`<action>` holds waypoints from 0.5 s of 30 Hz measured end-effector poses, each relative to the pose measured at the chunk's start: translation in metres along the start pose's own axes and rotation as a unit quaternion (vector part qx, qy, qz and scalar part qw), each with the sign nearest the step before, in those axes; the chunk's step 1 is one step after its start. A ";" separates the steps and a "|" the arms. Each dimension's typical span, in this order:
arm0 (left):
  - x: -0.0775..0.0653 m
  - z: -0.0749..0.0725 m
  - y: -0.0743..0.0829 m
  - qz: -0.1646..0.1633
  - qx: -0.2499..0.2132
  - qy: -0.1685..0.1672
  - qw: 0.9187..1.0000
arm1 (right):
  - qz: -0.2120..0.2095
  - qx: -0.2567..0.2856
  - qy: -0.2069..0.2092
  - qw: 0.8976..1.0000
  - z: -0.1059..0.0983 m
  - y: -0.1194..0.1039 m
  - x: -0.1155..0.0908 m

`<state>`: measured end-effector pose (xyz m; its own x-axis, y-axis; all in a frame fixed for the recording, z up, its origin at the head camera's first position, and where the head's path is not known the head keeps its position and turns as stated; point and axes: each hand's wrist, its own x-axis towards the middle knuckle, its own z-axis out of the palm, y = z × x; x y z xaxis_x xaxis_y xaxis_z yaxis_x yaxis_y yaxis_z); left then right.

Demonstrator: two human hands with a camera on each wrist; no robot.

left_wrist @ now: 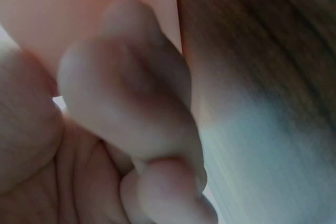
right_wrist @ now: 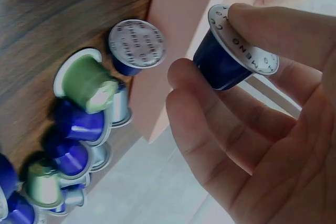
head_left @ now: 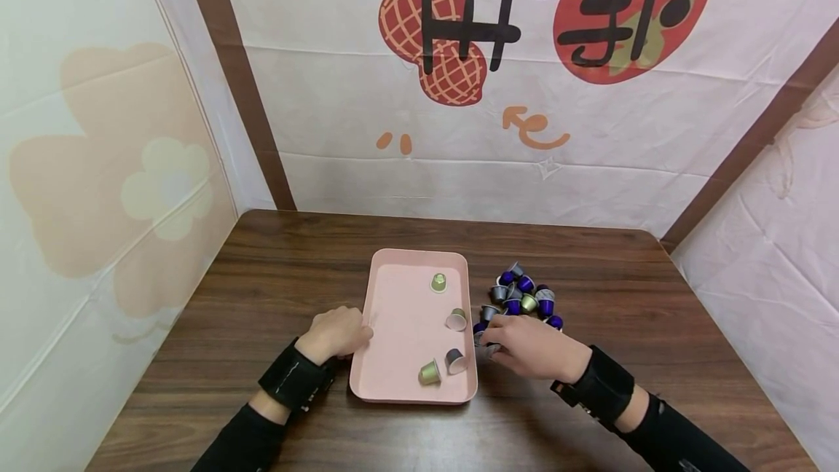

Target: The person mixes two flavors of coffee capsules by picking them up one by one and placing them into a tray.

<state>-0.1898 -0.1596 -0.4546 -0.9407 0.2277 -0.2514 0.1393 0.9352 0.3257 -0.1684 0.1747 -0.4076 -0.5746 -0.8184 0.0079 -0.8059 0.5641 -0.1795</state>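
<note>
My left hand [head_left: 333, 333] holds the left rim of a pink tray [head_left: 393, 312], its fingers curled at the edge. Thumb and fingers of my right hand [head_left: 534, 347] pinch a dark blue coffee capsule [right_wrist: 223, 59] by its printed lid and body, just beyond the tray's right rim. Several capsules lie in the tray, among them a light green one [head_left: 438, 282] toward the back and a tipped green one [head_left: 430, 372] near the front. In the right wrist view, a blue capsule with a printed lid [right_wrist: 137, 44] stands beside the tray wall, near a green capsule [right_wrist: 86, 82].
Right of the tray, a loose pile of blue, grey and green capsules [head_left: 511, 306] lies on the dark wooden table [head_left: 295, 253], partly hidden by my right hand. A printed white cloth [head_left: 341, 188] hangs behind the table, with further cloth at both sides.
</note>
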 end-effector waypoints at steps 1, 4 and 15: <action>0.000 0.000 0.000 -0.001 0.001 0.000 1.000 | -0.003 0.000 0.002 1.000 -0.001 -0.001 0.002; 0.001 0.000 0.000 -0.004 0.003 -0.002 1.000 | -0.011 -0.001 0.008 1.000 -0.003 -0.006 0.009; 0.001 0.000 -0.001 -0.007 -0.003 -0.008 1.000 | -0.036 0.000 0.004 0.999 0.000 -0.021 0.045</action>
<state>-0.1909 -0.1602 -0.4551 -0.9372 0.2194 -0.2713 0.1242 0.9365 0.3280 -0.1773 0.1256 -0.4032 -0.5166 -0.8558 0.0287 -0.8451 0.5042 -0.1775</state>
